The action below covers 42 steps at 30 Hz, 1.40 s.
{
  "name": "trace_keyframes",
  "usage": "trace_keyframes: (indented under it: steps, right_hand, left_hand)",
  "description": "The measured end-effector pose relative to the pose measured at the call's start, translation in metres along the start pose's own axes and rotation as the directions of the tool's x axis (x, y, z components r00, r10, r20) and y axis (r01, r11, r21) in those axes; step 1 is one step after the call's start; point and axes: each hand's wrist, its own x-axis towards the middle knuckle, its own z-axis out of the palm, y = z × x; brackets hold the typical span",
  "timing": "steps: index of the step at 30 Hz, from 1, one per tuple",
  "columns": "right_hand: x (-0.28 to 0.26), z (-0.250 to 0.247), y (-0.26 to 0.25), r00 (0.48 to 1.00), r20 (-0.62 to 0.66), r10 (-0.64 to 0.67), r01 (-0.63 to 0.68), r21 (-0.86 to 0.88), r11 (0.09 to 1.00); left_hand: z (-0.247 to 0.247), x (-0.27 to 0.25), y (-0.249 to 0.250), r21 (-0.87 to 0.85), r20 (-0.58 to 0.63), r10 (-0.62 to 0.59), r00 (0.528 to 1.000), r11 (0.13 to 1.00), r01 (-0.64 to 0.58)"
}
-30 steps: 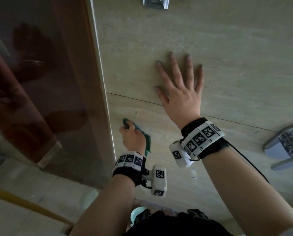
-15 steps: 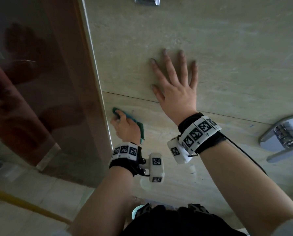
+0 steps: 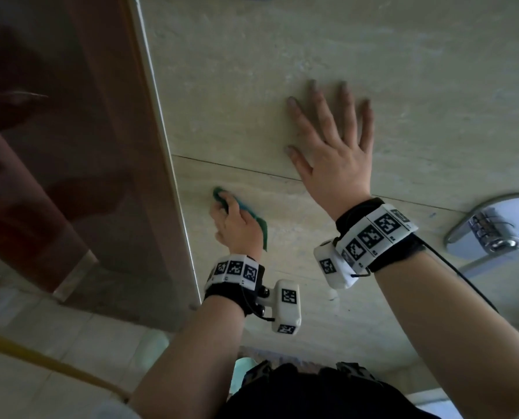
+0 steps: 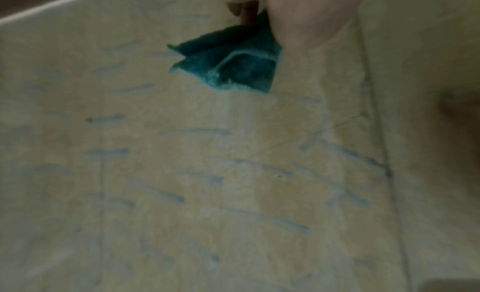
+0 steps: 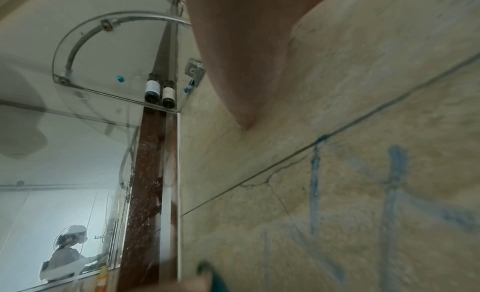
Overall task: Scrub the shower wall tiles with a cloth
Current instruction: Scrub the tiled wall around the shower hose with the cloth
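Cloth under left hand has slid toward the corner.

A teal cloth with a paler edging is seen against beige, mottled wall tiles, which are streaked with blue marks. A dark reddish-brown glass panel is shown beside them. Black-and-white square patterns are borne by the wristbands.
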Motion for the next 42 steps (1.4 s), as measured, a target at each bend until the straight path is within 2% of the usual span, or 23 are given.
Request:
trace_keyframes:
  steps: [2,4,8,9,10,12,14,16,18,20,23,25,28,31,33,36,37,38,40,42]
  right_hand:
    - [-0.002,0.000,0.000,1.000,-0.009,0.002,-0.002,0.000,1.000]
    - [-0.005,0.000,0.001,1.000,0.002,-0.002,0.002,0.014,1.000]
    - [-0.012,-0.001,0.008,0.998,0.053,-0.021,0.019,0.028,0.999]
    - [-0.013,-0.001,0.010,0.998,0.062,-0.031,0.030,0.026,0.999]
    - [-0.014,-0.002,0.012,0.997,0.065,-0.043,0.042,0.027,0.999]
    - [-0.015,-0.003,0.020,0.996,0.052,-0.066,0.065,0.020,0.998]
    - [-0.016,-0.006,0.029,0.996,0.023,-0.082,0.082,0.003,0.997]
    - [-0.018,-0.008,0.039,0.996,0.002,-0.086,0.086,-0.003,0.996]
    - [-0.019,-0.010,0.049,0.997,-0.009,-0.073,0.073,0.003,0.997]
    - [-0.021,-0.013,0.058,0.998,-0.035,-0.061,0.061,0.000,0.998]
    - [-0.024,-0.013,0.066,0.996,-0.076,-0.050,0.050,-0.006,0.999]
    - [-0.026,-0.011,0.069,0.996,-0.081,-0.043,0.043,-0.005,0.999]
    - [-0.028,-0.009,0.070,0.995,-0.094,-0.044,0.044,0.001,0.999]
    - [-0.028,-0.010,0.070,0.996,-0.081,-0.046,0.048,0.024,0.999]
    - [-0.030,-0.011,0.073,0.996,-0.076,-0.052,0.055,0.041,0.998]
    - [-0.034,-0.013,0.080,0.996,-0.068,-0.055,0.058,0.045,0.997]
    - [-0.035,-0.013,0.082,0.996,-0.065,-0.054,0.057,0.040,0.998]
    - [-0.036,-0.014,0.083,0.997,-0.060,-0.052,0.054,0.035,0.998]
    - [-0.040,-0.014,0.087,0.998,-0.045,-0.050,0.052,0.040,0.998]
    - [-0.044,-0.014,0.091,0.998,-0.034,-0.050,0.052,0.051,0.997]
  left_hand:
    - [0.002,-0.004,-0.005,-0.036,0.042,-0.124,0.991,0.991,0.126]
    - [0.000,0.000,0.006,-0.149,0.028,-0.139,0.990,0.979,0.142]
    - [0.001,-0.005,0.039,-0.172,-0.058,0.117,0.991,0.977,-0.125]
    - [0.003,-0.007,0.041,-0.185,-0.075,0.134,0.988,0.972,-0.146]
    - [0.005,-0.009,0.039,-0.204,-0.079,0.113,0.990,0.971,-0.127]
    - [0.010,-0.011,0.026,-0.245,-0.072,-0.015,0.997,0.970,-0.003]
    - [0.017,-0.012,0.012,-0.253,-0.025,-0.187,0.982,0.952,0.174]
    - [0.023,-0.016,0.009,-0.292,0.017,-0.265,0.964,0.921,0.258]
    - [0.023,-0.019,0.025,-0.329,-0.015,-0.190,0.982,0.928,0.174]
    - [0.021,-0.019,0.047,-0.303,-0.081,-0.036,0.996,0.953,0.010]
    - [0.025,-0.020,0.066,-0.311,-0.175,0.108,0.979,0.937,-0.159]
    - [0.032,-0.024,0.059,-0.333,-0.192,0.079,0.978,0.932,-0.141]
    - [0.043,-0.033,0.039,-0.388,-0.110,-0.106,0.988,0.920,0.056]
    - [0.044,-0.034,0.036,-0.385,-0.043,-0.258,0.965,0.896,0.222]
    - [0.039,-0.032,0.046,-0.379,-0.084,-0.244,0.966,0.905,0.195]
    - [0.035,-0.040,0.077,-0.371,-0.128,0.015,0.992,0.927,-0.062]
    - [0.037,-0.043,0.084,-0.361,-0.129,0.103,0.986,0.921,-0.144]
    - [0.041,-0.047,0.088,-0.354,-0.138,0.143,0.980,0.917,-0.183]
    - [0.052,-0.053,0.086,-0.307,-0.152,0.099,0.983,0.941,-0.142]
    - [0.060,-0.059,0.073,-0.285,-0.093,-0.031,0.995,0.959,0.003]
